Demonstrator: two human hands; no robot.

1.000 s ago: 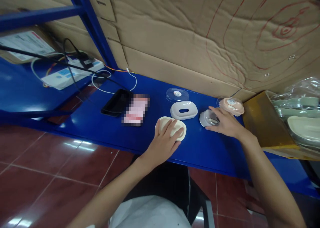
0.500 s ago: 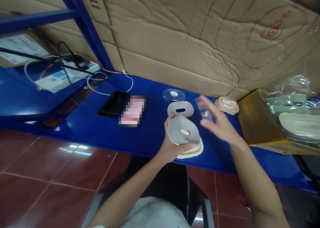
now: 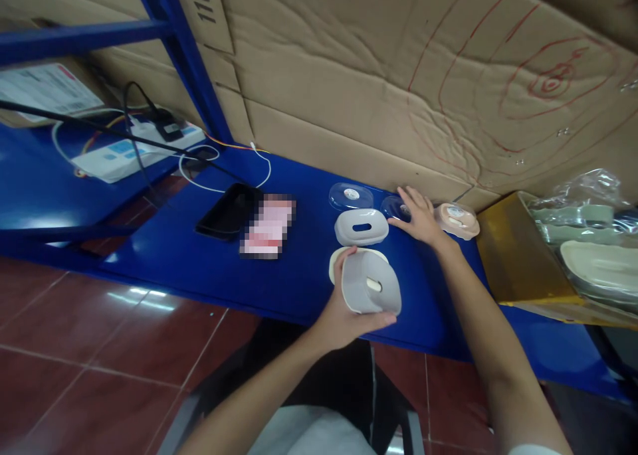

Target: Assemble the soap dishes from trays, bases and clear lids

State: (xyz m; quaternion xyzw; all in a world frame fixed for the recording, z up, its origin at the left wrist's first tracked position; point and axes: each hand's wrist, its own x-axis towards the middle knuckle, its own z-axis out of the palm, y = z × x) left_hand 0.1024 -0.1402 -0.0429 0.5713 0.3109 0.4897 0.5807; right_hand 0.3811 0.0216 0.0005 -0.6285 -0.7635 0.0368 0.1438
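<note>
On one blue shelf (image 3: 299, 282), one gray holder (image 3: 366, 282) in left fingers (image 3: 345, 259), right fingers (image 3: 406, 206) spread.

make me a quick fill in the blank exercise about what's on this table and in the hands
The hand around the slotted gray container is the person's ____ one. The right hand is at a lid that is see-____. The tabletop is colored ____. The open box stands toward the picture's ____ edge.

Missing words: left; through; blue; right.
</note>
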